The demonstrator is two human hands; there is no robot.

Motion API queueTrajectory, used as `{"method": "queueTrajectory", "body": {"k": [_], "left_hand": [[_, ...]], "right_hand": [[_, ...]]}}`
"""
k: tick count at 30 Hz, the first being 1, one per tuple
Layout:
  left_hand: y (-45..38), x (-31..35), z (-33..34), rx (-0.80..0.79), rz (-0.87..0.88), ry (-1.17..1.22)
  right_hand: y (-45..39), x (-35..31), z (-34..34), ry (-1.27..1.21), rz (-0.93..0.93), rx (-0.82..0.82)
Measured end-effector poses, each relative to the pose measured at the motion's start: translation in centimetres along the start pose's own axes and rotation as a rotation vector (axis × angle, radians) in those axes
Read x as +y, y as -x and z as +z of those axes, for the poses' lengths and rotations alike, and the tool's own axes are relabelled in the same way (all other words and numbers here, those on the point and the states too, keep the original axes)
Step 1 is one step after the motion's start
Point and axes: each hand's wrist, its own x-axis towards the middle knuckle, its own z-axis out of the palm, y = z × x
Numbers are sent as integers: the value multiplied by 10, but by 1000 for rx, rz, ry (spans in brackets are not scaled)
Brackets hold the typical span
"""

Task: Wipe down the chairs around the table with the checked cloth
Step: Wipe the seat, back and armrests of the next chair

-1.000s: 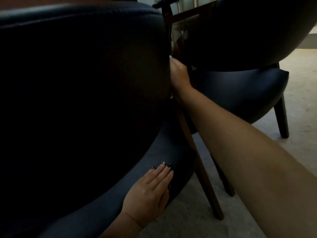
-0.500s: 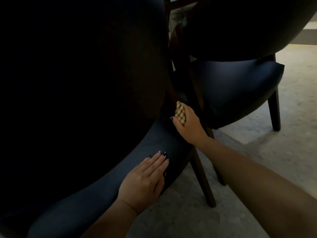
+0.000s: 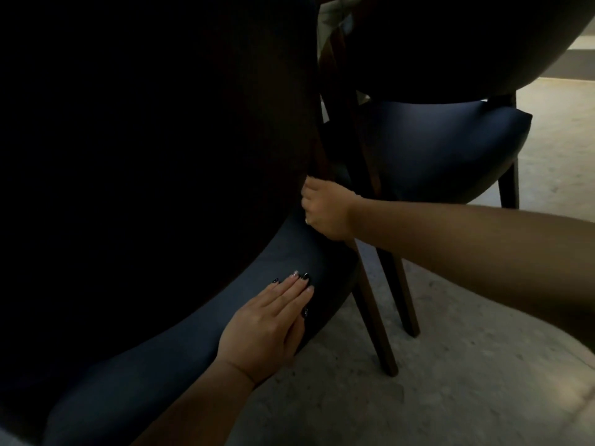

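Smooth matt blue upholstered seat (image 3: 199,317), dark wood leg (image 3: 376,323), rough mottled floor (image 3: 467,381).

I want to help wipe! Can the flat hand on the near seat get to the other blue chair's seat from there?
Probably not easily. The left hand rests on the near seat, and wooden legs plus the right arm stand between it and the far seat.

The left hand (image 3: 267,329) lies flat, fingers straight toward one o'clock; the right hand (image 3: 325,209), fingers curled, reaches toward nine o'clock.

Two dark-blue padded chairs, wooden legs, upright on floor: near chair (image 3: 199,342) left, second chair (image 3: 444,149) just beside, right. Checked cloth not visible.
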Motion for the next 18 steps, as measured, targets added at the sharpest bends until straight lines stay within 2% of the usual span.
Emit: {"method": "queueTrajectory", "body": {"k": [1, 3, 4, 6, 8, 9, 11, 13, 15, 17, 18], "left_hand": [[0, 1, 0, 0, -5, 4], [0, 1, -1, -2, -10, 7], [0, 2, 0, -2, -10, 6], [-1, 3, 0, -2, -11, 12], [-1, 3, 0, 3, -10, 14], [-1, 3, 0, 7, -8, 8], [-1, 2, -2, -1, -9, 7], [-2, 1, -2, 0, -5, 7], [-3, 3, -5, -3, -1, -15], [-5, 5, -6, 3, -10, -29], [-5, 6, -8, -4, -13, -36]], "right_hand": [[-6, 6, -5, 6, 22, 3], [-7, 13, -10, -53, 139, 117], [-3, 13, -7, -118, 210, 225], [10, 1, 13, -304, 312, 553], [27, -20, 31, -632, 409, 778], [31, -33, 35, -814, 501, 825], [29, -56, 27, -1285, 806, 872], [19, -65, 9, -1808, 1153, 832], [12, -67, 7, -2128, 1342, 682], [15, -66, 18, -2298, 1387, 467], [21, -64, 21, -2303, 1365, 326]]}}
